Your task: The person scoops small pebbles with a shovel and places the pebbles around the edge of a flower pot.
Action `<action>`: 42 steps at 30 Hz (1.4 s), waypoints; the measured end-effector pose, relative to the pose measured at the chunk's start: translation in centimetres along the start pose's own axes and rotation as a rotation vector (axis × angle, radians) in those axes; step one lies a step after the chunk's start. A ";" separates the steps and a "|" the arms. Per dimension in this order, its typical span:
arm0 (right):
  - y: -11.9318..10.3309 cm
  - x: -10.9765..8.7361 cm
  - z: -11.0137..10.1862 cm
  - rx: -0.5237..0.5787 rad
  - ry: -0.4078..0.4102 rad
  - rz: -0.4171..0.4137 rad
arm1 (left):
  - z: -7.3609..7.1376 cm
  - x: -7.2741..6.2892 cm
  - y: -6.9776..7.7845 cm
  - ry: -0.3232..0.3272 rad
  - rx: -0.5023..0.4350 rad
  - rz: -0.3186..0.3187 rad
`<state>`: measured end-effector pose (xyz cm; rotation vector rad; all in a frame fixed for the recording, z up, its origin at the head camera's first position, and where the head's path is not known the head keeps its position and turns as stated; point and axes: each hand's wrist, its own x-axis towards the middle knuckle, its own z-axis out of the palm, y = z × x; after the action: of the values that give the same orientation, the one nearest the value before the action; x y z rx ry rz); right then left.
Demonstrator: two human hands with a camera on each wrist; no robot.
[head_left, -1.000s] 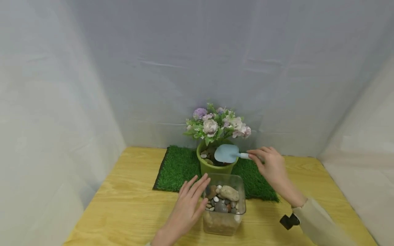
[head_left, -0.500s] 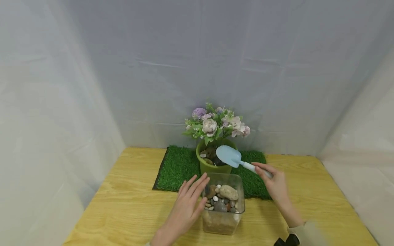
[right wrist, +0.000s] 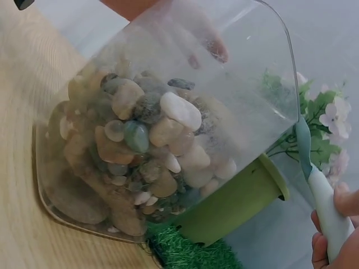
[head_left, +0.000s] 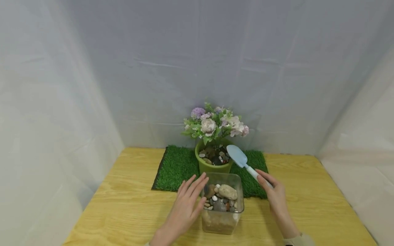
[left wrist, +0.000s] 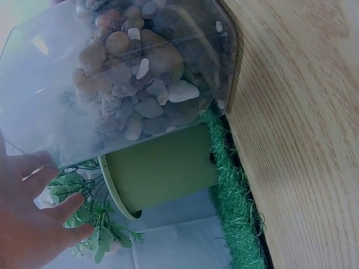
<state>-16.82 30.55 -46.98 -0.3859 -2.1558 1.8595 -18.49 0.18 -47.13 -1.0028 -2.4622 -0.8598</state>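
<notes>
My right hand [head_left: 275,191] grips the white handle of a small light-blue trowel [head_left: 237,155]. The blade points up and left, beside the right rim of a green flowerpot [head_left: 212,168]. White and purple flowers [head_left: 209,126] rise from the pot, with stones lying round their stems. My left hand [head_left: 186,201] rests with straight fingers against the left side of a clear square container [head_left: 223,223]. Through its wall the right wrist view shows mixed pebbles [right wrist: 162,140]. In that view the trowel handle [right wrist: 330,216] sits between thumb and curled fingers.
Under the pot lies a green artificial turf mat [head_left: 178,167] with a dark edge. A light wooden table [head_left: 123,205] carries everything. Pale cloth hangs at the back [head_left: 172,68] and on both sides.
My right hand has drawn the trowel back from over the pot, down and to the right, and its blade now tilts upward. The left hand stays at the container.
</notes>
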 end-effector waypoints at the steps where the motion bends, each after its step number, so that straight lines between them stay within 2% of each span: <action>1: 0.0 0.0 -0.1 0.001 -0.001 0.017 | 0.0 0.0 0.0 -0.001 0.000 0.000; 7: 0.5 -0.4 -0.6 0.049 -0.004 0.100 | 0.0 0.1 0.0 -0.008 -0.001 0.003; 10: 1.0 -0.8 -1.2 0.029 0.005 0.115 | 0.0 0.1 0.0 -0.007 -0.003 0.006; 17: 3.0 -1.6 -3.6 -0.307 0.126 -0.038 | 0.0 0.1 0.0 -0.016 -0.023 -0.010; 22: 4.9 -2.1 -5.3 -0.529 0.166 -0.186 | 0.0 0.0 0.0 -0.016 -0.025 -0.016; 26: 6.3 -2.4 -6.4 -0.624 0.189 -0.283 | 0.0 0.0 0.0 -0.015 -0.012 -0.019; 36: 8.1 -3.2 -8.4 -0.726 0.201 -0.296 | -0.1 0.1 0.0 -0.014 -0.017 -0.019; 39: 8.3 -3.4 -9.0 -0.737 0.192 -0.229 | -0.1 0.1 0.0 -0.016 -0.018 -0.019; 42: 8.2 -3.6 -9.4 -0.723 0.127 -0.133 | -0.1 0.1 0.0 -0.020 -0.025 -0.027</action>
<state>-9.74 39.02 -53.82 -0.4639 -2.6183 0.9051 -18.58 0.22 -47.02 -0.9928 -2.4930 -0.8954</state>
